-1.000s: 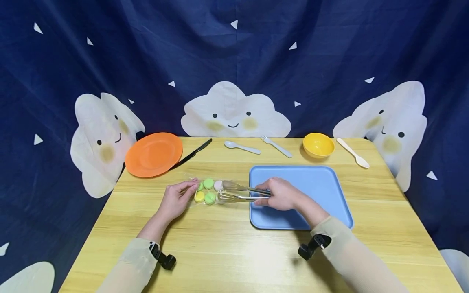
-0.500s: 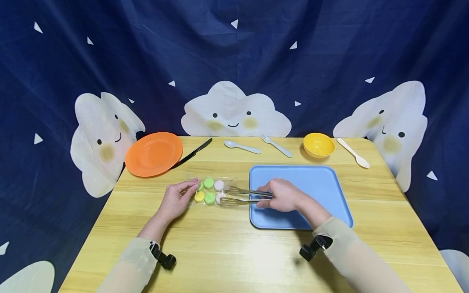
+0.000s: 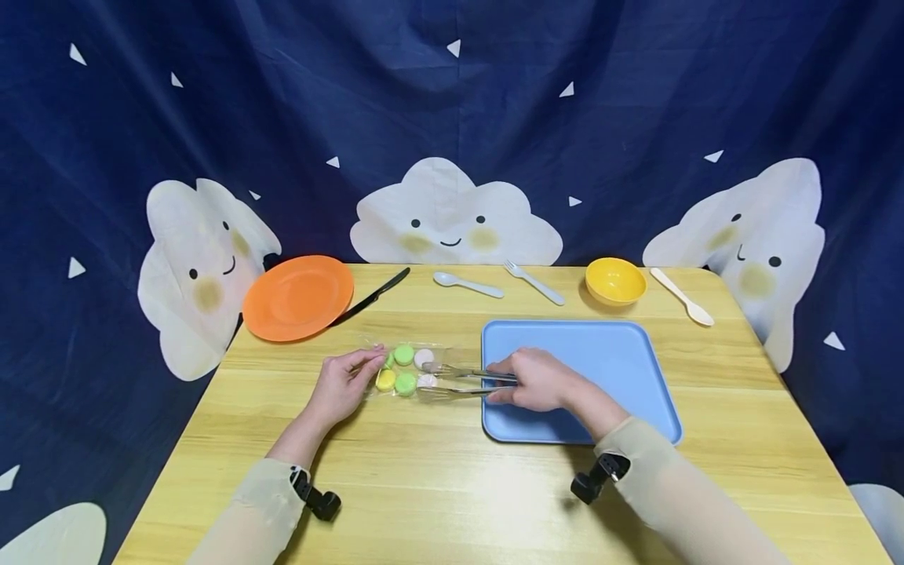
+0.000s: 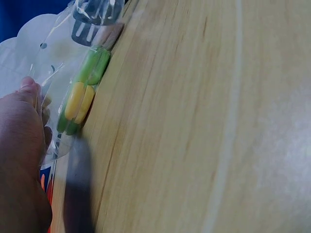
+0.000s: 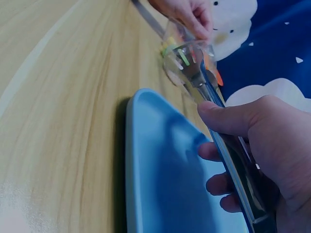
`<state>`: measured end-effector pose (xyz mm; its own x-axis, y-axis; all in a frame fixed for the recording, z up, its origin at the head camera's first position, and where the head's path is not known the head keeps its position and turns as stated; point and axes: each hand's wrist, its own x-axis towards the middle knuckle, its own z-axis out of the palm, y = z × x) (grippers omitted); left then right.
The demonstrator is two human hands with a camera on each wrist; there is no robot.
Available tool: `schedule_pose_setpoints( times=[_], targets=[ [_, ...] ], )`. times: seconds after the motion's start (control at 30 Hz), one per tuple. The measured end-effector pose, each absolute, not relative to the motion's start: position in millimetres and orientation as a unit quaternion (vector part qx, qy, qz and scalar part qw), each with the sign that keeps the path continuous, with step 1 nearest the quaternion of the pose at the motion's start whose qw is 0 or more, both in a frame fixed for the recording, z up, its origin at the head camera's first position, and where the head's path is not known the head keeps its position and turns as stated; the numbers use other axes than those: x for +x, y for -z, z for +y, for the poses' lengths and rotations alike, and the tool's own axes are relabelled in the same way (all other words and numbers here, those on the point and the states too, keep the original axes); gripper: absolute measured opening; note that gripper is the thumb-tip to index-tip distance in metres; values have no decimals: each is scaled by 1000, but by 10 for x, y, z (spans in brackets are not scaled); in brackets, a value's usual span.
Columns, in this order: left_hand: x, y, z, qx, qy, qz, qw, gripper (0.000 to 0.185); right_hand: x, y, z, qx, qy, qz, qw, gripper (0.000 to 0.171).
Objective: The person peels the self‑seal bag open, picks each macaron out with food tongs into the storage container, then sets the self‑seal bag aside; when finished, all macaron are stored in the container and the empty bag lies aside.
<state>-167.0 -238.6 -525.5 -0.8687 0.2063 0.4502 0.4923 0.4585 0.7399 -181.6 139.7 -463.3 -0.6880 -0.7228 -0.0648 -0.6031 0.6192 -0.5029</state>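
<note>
Round pink macaron (image 3: 426,380) in the clear plastic bag (image 3: 413,369), middle of the frame, sits between the metal tongs (image 3: 462,379) squeezed by the right hand (image 3: 538,380), while the left hand (image 3: 342,386) pinches the bag's left end.

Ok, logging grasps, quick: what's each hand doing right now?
Left hand: pinching the bag edge.
Right hand: gripping the tongs.
</note>
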Motion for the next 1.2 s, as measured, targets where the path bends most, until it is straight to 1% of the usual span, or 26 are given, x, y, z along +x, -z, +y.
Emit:
schedule_pose_setpoints(
  times=[0.27, 0.5, 0.77, 0.97, 1.0, 1.13, 1.2],
  targets=[
    [-1682, 5221, -2417, -219, 423, -866, 150, 15, -1795, 4677, 1393, -390, 196, 894, 106, 45],
    [-1685, 5154, -2479, -223, 378, -889, 130, 19, -1779, 4650, 1459, -396, 214, 889, 86, 37],
    [-1692, 5111, -2492, -223, 373, -894, 110, 20, -1771, 4577, 1632, -383, 221, 893, 79, 39],
    [-1707, 5101, -2492, -220, 369, -897, 108, 21, -1722, 4508, 1831, -378, 233, 895, 54, 37],
    [-1709, 5101, -2491, -219, 368, -897, 108, 21, -1712, 4499, 1868, -378, 234, 895, 46, 36],
    [-1712, 5098, -2483, -217, 366, -898, 112, 21, -1683, 4458, 2031, -381, 237, 894, 24, 20],
    [-1714, 5100, -2478, -217, 366, -897, 116, 21, -1659, 4428, 2132, -378, 236, 895, 13, 17]
  ],
)
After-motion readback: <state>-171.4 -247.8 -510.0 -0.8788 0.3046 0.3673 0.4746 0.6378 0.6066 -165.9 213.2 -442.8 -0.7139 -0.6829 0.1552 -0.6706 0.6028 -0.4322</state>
